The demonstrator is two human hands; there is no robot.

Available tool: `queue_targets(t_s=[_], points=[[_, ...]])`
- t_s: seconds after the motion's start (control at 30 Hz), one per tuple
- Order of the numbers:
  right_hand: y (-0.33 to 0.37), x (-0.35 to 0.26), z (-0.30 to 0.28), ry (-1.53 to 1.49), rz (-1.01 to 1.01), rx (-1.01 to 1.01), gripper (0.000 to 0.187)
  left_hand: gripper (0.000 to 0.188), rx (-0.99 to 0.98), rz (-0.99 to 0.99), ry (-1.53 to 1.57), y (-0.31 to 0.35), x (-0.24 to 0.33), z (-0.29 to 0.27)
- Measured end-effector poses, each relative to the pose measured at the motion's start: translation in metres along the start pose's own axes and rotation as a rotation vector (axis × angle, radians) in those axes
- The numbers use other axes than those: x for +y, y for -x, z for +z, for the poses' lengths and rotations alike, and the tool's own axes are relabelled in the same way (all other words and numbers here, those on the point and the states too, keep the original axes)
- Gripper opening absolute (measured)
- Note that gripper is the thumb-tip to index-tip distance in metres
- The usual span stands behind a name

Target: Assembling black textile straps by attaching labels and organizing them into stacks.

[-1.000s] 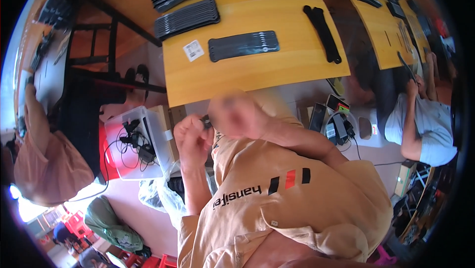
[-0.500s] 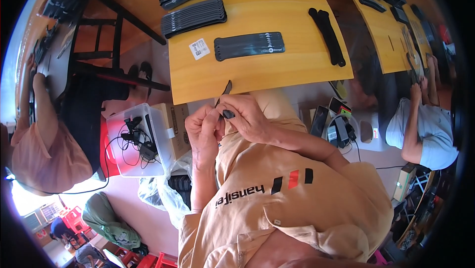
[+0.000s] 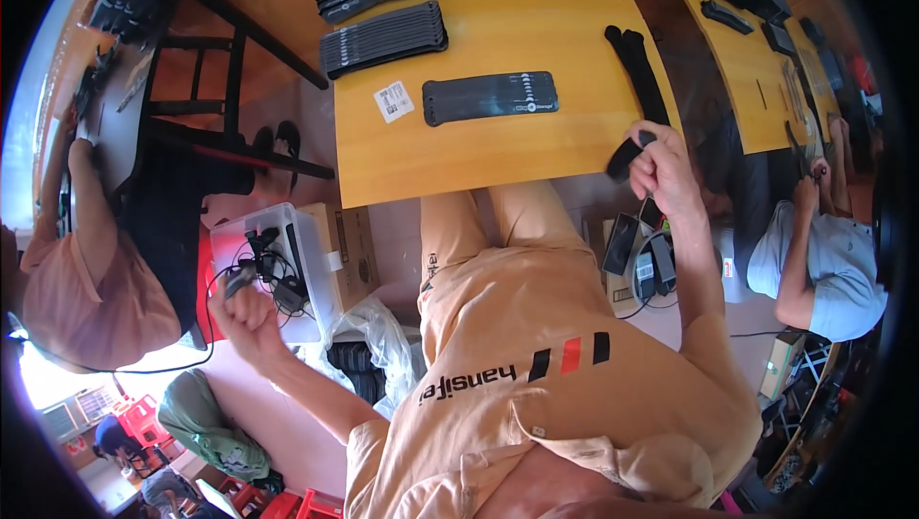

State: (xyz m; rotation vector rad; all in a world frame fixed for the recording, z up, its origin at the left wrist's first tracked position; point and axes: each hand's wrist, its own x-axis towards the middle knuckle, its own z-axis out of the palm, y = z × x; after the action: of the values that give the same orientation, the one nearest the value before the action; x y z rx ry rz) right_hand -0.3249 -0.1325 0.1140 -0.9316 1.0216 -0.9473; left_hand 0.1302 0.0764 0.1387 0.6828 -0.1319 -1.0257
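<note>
My right hand (image 3: 662,174) is closed round a short, dark folded strap (image 3: 624,159), held over the table's right front corner. Just beyond it, a pair of long black straps (image 3: 634,69) lies side by side on the yellow table (image 3: 459,160). Out to the left, near a clear plastic bin (image 3: 313,222), my left hand (image 3: 247,316) is raised with its fingers curled. A small dark grey piece, blurred, shows at its fingertips; its kind cannot be made out. A flat black printed sleeve (image 3: 490,98) rests mid-table, apart from both hands.
Stacked black sleeves (image 3: 383,38) fill the table's far left, beside a white label (image 3: 392,101). Cables (image 3: 278,270) lie in the bin. A clear plastic bag (image 3: 388,337) is on the floor. Co-workers sit left (image 3: 96,299) and right (image 3: 814,270). A second yellow table (image 3: 737,69) stands at right.
My hands, together in front of my chest half a second ago, have parted. The left moved out toward the bin; the right went to the table's right corner with the dark strap.
</note>
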Motion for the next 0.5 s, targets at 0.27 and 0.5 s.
queue_targets(t_s=[0.27,0.5], points=[[0.000,-0.017,0.010,0.493,-0.119,-0.315,0.021,0.031,0.073,0.208,-0.377,-0.031,-0.074,0.051],[0.010,-0.023,0.030,0.753,-0.200,-0.350,0.010,0.024,0.034,0.311,-0.448,-0.043,-0.130,0.044]])
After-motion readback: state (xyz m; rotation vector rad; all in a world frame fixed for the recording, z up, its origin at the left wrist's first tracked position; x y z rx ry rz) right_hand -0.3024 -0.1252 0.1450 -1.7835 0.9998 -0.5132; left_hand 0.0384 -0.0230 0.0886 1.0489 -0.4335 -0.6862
